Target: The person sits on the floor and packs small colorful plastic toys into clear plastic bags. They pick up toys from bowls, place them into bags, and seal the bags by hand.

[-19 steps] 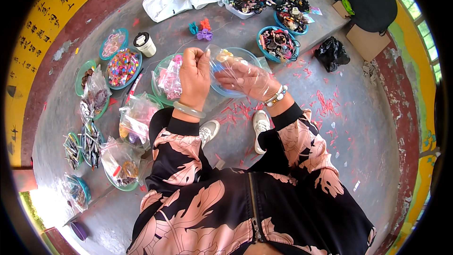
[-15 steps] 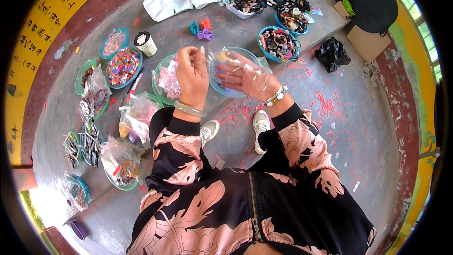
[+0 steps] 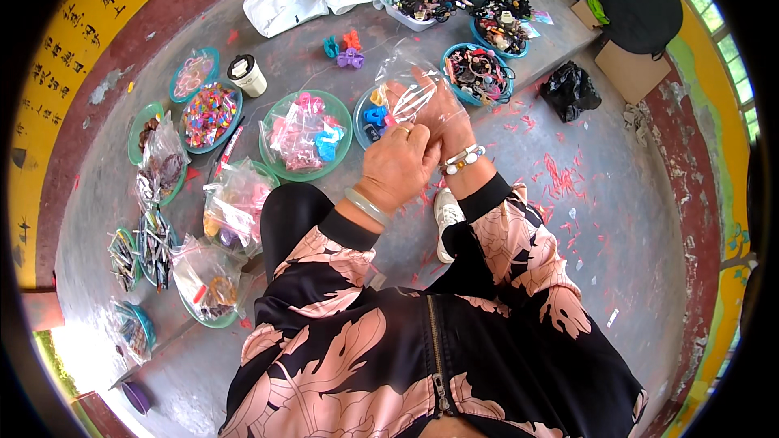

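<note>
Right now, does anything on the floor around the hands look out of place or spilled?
Mostly it is sorted into bowls and bags, but three hair clips in teal, orange and purple lie loose on the bare floor beyond the green bowl. Red flecks are scattered over the concrete to the right of the right hand, like litter or chipped paint.

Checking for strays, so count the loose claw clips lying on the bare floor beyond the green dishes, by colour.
Teal clip: 1
Orange clip: 1
Purple clip: 1
Total: 3
</note>
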Available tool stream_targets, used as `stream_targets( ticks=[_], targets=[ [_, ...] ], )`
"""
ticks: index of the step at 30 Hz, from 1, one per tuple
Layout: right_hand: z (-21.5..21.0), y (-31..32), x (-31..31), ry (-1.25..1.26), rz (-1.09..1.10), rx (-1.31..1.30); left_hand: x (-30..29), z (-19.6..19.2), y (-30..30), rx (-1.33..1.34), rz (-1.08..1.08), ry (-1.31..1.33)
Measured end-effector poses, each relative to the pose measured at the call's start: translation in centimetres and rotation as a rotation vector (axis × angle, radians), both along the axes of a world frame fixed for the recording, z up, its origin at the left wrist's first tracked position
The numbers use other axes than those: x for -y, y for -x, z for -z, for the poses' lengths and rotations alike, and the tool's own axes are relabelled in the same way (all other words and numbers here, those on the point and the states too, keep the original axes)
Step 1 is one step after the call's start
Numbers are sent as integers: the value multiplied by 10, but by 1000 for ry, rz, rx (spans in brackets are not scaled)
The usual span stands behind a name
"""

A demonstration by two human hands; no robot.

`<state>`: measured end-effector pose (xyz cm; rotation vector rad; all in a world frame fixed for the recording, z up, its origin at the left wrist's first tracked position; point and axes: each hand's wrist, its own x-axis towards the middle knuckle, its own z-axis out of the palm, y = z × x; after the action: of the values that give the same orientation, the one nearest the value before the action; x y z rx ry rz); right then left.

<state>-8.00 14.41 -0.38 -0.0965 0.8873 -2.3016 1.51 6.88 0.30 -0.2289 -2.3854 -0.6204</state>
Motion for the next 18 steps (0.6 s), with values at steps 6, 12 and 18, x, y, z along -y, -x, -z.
stream_targets(
  ticks=[6,12,18],
  targets=[
    [26,5,-4,129,-77,-33,3,-1,2,9,30,66],
    [48,19,0,-87,-174,-352,4,-4,-1,-56,83,29],
    [55,44,-5,-587,-197,-1156,4,-2,-1,-78,173,39]
  ],
)
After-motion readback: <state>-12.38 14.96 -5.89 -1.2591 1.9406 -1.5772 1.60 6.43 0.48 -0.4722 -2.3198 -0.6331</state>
